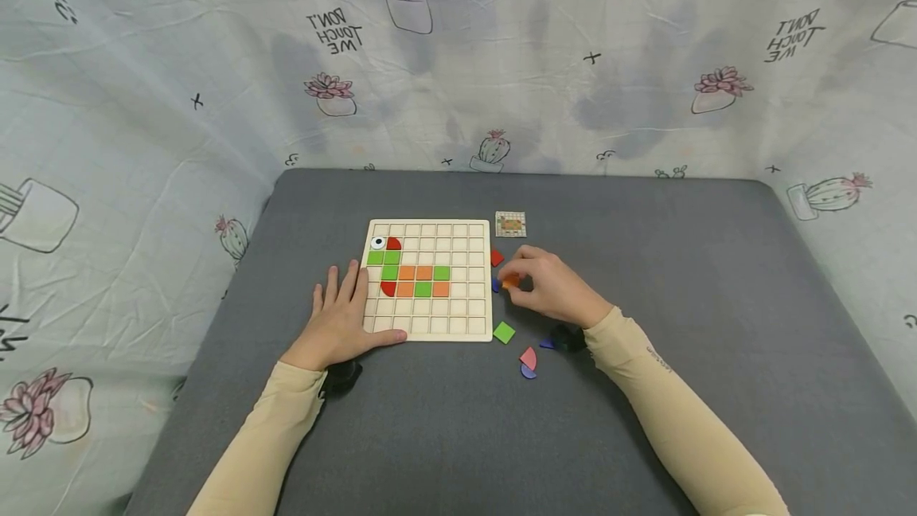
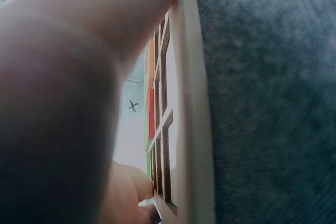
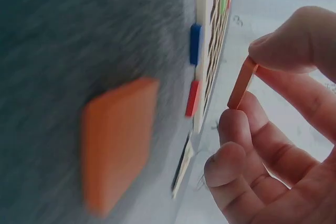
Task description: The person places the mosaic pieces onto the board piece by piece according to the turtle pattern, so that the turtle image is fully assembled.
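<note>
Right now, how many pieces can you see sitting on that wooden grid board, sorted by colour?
Green squares: 5
Orange squares: 4
Red rounded pieces: 2
Black-and-white eye piece: 1
Total showing on the board: 12

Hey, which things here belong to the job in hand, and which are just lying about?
Part of the job:
board, touched by the left hand
orange tile, pinched by the right hand
probably also the loose green tile, pink piece, red piece and picture card

Apparently just surroundings:
patterned cloth
gray table
</note>
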A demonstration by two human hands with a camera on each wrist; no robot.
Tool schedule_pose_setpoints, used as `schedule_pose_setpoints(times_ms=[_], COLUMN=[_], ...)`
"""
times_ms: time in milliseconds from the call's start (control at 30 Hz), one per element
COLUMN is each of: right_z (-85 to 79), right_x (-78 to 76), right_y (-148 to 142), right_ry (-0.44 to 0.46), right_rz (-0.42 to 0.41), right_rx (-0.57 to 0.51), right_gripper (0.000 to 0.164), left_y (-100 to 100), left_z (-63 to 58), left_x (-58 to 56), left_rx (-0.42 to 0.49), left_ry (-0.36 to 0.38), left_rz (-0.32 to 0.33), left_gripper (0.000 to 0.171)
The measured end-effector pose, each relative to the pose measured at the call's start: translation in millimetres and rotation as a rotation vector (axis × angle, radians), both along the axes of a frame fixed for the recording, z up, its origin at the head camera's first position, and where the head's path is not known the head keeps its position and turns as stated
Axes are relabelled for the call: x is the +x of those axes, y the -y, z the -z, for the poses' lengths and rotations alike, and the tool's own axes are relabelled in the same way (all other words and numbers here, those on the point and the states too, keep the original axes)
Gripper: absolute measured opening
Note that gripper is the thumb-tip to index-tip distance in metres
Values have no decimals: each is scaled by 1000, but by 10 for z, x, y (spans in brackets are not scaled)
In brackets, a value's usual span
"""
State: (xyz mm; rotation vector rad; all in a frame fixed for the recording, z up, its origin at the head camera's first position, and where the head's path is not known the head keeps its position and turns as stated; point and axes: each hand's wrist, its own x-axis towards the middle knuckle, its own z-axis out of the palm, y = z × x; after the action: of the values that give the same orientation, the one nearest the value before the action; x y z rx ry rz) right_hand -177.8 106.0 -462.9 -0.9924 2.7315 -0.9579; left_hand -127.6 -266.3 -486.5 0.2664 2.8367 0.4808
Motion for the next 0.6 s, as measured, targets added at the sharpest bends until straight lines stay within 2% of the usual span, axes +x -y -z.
schedule_pose_setpoints(times_ms=[233, 467, 600], right_z=[-9, -15, 0], right_x=[-125, -241, -301], right_y=[281, 503, 603], right_ry=[-15, -6, -35], right_rz=[-36, -70, -91], right_rx=[28, 58, 55], right_gripper=[15, 18, 17], left_y=[-5, -4, -1], left_z=[-4, 16, 22], left_x=[4, 1, -2], left_rx=[6, 6, 1], left_ry=[4, 9, 14], left_rz=[-6, -5, -7], left_gripper=[134, 135, 135])
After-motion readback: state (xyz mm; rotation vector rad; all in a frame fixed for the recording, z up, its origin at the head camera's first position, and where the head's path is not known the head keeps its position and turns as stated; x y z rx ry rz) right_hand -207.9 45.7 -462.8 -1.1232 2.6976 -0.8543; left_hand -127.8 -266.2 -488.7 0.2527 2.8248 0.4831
